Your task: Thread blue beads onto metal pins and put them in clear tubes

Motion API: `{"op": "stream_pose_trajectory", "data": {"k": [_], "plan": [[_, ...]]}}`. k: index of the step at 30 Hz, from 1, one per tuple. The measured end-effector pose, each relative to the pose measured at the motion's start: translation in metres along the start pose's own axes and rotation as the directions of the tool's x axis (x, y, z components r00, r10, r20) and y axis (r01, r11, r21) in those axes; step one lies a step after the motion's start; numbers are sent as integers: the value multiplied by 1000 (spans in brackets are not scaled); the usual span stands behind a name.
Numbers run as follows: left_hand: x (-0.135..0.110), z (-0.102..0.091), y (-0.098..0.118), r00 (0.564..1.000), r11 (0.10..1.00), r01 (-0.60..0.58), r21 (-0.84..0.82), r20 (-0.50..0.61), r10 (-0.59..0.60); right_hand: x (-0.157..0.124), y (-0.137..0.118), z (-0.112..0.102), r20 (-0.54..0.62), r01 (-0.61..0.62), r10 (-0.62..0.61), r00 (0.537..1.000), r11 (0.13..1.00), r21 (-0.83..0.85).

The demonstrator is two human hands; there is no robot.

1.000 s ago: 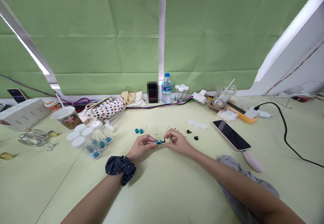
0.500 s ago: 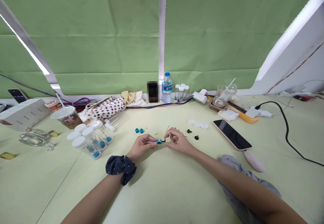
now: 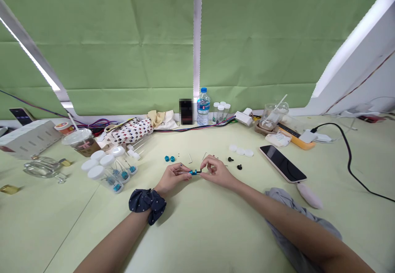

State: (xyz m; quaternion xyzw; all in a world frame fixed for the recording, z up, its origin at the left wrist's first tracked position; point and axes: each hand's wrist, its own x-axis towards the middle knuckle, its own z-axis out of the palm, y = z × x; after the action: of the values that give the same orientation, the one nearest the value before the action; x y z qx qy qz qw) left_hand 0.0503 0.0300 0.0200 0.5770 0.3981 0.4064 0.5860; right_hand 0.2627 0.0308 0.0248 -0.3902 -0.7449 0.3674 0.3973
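Observation:
Pinched between the fingertips of my left hand point(image 3: 173, 177) is a small blue metal part point(image 3: 193, 172) with a thin rod running back under the fingers. At its right end, the thumb and index finger of my right hand point(image 3: 218, 172) close on a small black piece point(image 3: 199, 172), partly covered by the fingertips. Just beyond the hands lie two blue balls point(image 3: 170, 158) and an L-shaped hex key point(image 3: 190, 158). Right of them are black screw-like pieces point(image 3: 230, 159) and several white discs point(image 3: 240, 151).
White-lidded clear tubes point(image 3: 108, 170) holding blue parts stand at left, near a drink cup point(image 3: 82, 141). At the back is a water bottle point(image 3: 203, 106). A phone point(image 3: 282, 164), grey cloth point(image 3: 274, 203) and black cable point(image 3: 348, 153) lie at right.
Both hands stay in nearly the same place. My right fingertips have shifted very slightly at the black piece.

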Motion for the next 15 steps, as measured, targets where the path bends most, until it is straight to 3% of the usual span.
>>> {"op": "stream_pose_trajectory", "data": {"k": [15], "plan": [[0, -2, -3, 1000, 1000, -10, -6, 10, 10, 1, 5, 1, 4, 0, 0, 1000, 1000, -1]]}}
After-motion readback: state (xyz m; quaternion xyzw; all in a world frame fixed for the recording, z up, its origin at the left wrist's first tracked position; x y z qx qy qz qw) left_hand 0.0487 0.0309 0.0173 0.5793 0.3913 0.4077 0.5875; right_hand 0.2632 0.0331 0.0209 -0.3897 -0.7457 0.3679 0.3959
